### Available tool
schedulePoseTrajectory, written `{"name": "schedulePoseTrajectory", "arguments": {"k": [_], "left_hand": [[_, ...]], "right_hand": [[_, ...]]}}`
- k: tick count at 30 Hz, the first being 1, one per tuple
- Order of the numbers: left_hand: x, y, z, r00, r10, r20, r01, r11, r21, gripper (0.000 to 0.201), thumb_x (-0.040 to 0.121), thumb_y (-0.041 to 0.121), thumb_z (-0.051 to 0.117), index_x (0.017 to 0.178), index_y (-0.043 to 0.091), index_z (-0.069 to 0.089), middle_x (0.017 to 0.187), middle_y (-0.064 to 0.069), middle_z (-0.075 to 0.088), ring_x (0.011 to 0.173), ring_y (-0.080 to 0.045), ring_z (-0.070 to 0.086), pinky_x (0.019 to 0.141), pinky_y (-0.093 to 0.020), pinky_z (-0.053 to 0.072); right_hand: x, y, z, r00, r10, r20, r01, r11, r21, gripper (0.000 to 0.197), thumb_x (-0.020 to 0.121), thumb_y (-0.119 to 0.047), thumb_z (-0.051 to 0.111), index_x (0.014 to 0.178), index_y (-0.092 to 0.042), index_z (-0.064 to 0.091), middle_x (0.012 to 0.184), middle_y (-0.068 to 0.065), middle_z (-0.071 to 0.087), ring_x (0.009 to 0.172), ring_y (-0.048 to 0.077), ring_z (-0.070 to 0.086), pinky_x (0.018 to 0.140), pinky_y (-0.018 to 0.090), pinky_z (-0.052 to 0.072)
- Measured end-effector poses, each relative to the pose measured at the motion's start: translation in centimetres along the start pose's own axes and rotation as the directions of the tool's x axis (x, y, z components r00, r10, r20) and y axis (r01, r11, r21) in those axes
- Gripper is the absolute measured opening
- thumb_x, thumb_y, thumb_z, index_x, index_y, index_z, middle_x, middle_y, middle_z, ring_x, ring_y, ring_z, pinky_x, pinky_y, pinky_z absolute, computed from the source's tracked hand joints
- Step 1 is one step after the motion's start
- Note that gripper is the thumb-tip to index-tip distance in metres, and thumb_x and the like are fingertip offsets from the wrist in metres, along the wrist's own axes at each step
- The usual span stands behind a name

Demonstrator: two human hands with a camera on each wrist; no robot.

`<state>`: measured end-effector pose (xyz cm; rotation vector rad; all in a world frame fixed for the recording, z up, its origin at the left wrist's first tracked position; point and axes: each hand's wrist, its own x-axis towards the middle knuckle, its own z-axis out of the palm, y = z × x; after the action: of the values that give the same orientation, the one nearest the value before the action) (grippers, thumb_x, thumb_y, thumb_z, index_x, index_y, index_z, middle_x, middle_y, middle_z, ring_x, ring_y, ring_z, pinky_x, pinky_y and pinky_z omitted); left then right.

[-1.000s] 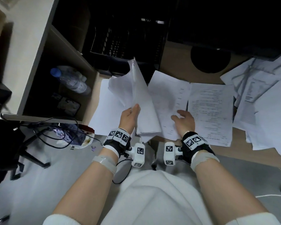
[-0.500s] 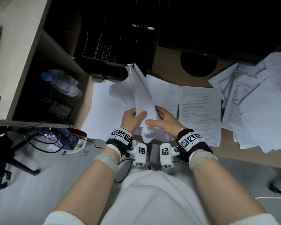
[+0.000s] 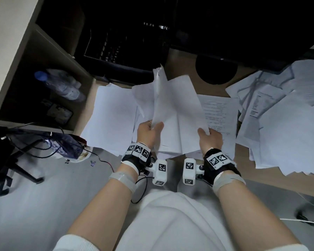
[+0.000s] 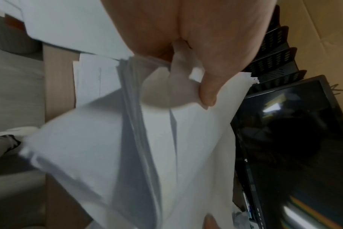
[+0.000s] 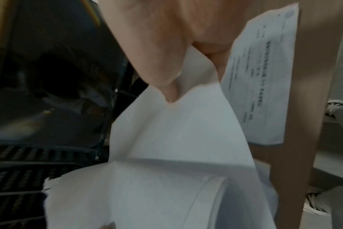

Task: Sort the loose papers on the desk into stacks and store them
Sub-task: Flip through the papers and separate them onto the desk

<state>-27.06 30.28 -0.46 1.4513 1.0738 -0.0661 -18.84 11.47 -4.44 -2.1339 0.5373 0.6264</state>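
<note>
I hold a thick bundle of white papers [image 3: 172, 113] upright above the desk's near edge. My left hand [image 3: 149, 130] grips its left lower corner, thumb [image 4: 207, 93] pressed on the front sheet [image 4: 186, 139]. My right hand [image 3: 208, 135] pinches the right lower corner of a sheet [image 5: 176, 131] peeled off the bundle, thumb [image 5: 166, 86] on top. Under the bundle lie a blank sheet [image 3: 111, 115] at left and a printed page [image 3: 217, 113] at right. A loose heap of papers [image 3: 283, 115] spreads over the desk's right side.
A black mesh letter tray [image 3: 116, 49] stands at the back of the wooden desk [image 3: 272, 178], beside a monitor with a round black foot [image 3: 216, 69]. A side shelf at left holds a water bottle [image 3: 60, 86]. Cables and a chair base [image 3: 22, 160] lie on the floor.
My right hand left the flat page, came to the bundle and now pulls a sheet's lower corner out to the right. The bundle fans wider. The left hand keeps its grip.
</note>
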Motion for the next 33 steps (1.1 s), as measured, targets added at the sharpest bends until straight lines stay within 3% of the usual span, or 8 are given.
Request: {"name": "schedulePoseTrajectory", "arguments": {"k": [5,12,15,18,21,25,29,33], "left_hand": [[-1.4,0.0,4.2,0.994,-0.023,-0.102,0.021,0.999,-0.025,0.008,0.092,0.021,0.069,0.098,0.016,0.071,0.082,0.003,0.070,0.074,-0.014,0.064,0.071,-0.031,0.054],[-3.8,0.5,6.4,0.974,-0.033,-0.224,0.011,0.995,-0.096,0.014,0.093,0.015,0.069,0.102,0.004,0.070,0.072,0.000,0.066,0.048,-0.005,0.058,0.040,-0.014,0.042],[-3.8,0.7,4.6,0.961,-0.009,-0.276,-0.019,0.995,-0.101,0.018,0.092,0.016,0.070,0.103,0.002,0.071,0.071,0.001,0.066,0.051,-0.009,0.057,0.039,-0.016,0.041],[-3.3,0.5,1.8,0.949,-0.001,-0.316,-0.043,0.990,-0.133,0.012,0.091,0.018,0.071,0.097,0.008,0.073,0.071,0.005,0.069,0.057,-0.012,0.060,0.044,-0.021,0.044],[-3.0,0.5,-1.8,0.935,0.027,-0.353,-0.080,0.987,-0.136,0.008,0.092,0.017,0.070,0.085,0.015,0.070,0.070,0.004,0.068,0.060,-0.013,0.061,0.047,-0.023,0.046],[-1.9,-0.6,-8.2,0.916,0.032,-0.400,-0.100,0.984,-0.149,0.005,0.090,0.020,0.071,0.084,0.020,0.071,0.088,-0.006,0.075,0.085,-0.024,0.071,0.081,-0.042,0.060],[-0.4,-1.8,-14.8,0.898,0.032,-0.439,-0.100,0.986,-0.132,0.005,0.091,0.019,0.070,0.095,0.017,0.071,0.095,-0.008,0.075,0.096,-0.028,0.072,0.092,-0.048,0.057],[1.2,-3.3,-19.8,0.908,0.030,-0.419,-0.068,0.995,-0.078,0.033,0.084,0.039,0.069,0.106,0.014,0.072,0.103,-0.005,0.076,0.100,-0.023,0.071,0.097,-0.048,0.055]], "right_hand": [[3.2,3.3,-6.3,0.993,0.118,-0.030,-0.118,0.993,-0.017,0.048,0.099,-0.029,0.054,0.139,-0.002,0.051,0.143,0.016,0.053,0.130,0.034,0.051,0.103,0.034,0.040],[3.3,2.3,-7.1,0.963,-0.128,0.238,0.112,0.990,0.081,0.049,0.101,-0.026,0.055,0.141,-0.001,0.048,0.148,0.013,0.048,0.137,0.028,0.043,0.109,0.026,0.029],[2.5,1.0,-5.4,0.939,-0.188,0.289,0.161,0.980,0.113,0.041,0.098,-0.031,0.057,0.131,-0.007,0.059,0.139,0.007,0.056,0.130,0.026,0.050,0.114,0.039,0.035],[1.5,-0.4,-3.5,0.909,-0.217,0.355,0.171,0.972,0.159,0.023,0.099,-0.026,0.057,0.119,-0.016,0.063,0.125,0.000,0.062,0.117,0.020,0.056,0.106,0.037,0.042],[-0.3,-2.0,-0.4,0.888,-0.226,0.402,0.171,0.971,0.168,0.025,0.100,-0.020,0.055,0.121,-0.009,0.063,0.117,0.001,0.063,0.109,0.019,0.058,0.095,0.029,0.043],[-3.2,-3.8,6.4,0.870,-0.189,0.455,0.157,0.982,0.108,0.031,0.099,-0.020,0.055,0.127,-0.007,0.060,0.121,0.002,0.063,0.112,0.021,0.059,0.100,0.033,0.045],[-5.9,-5.1,13.9,0.860,-0.115,0.497,0.107,0.993,0.046,0.032,0.099,-0.016,0.053,0.127,-0.004,0.056,0.117,0.005,0.061,0.105,0.020,0.057,0.092,0.028,0.042],[-7.7,-5.2,20.5,0.869,-0.004,0.495,0.016,1.000,-0.020,0.037,0.091,-0.025,0.055,0.122,-0.005,0.055,0.117,0.013,0.065,0.105,0.033,0.063,0.096,0.047,0.051]]}}
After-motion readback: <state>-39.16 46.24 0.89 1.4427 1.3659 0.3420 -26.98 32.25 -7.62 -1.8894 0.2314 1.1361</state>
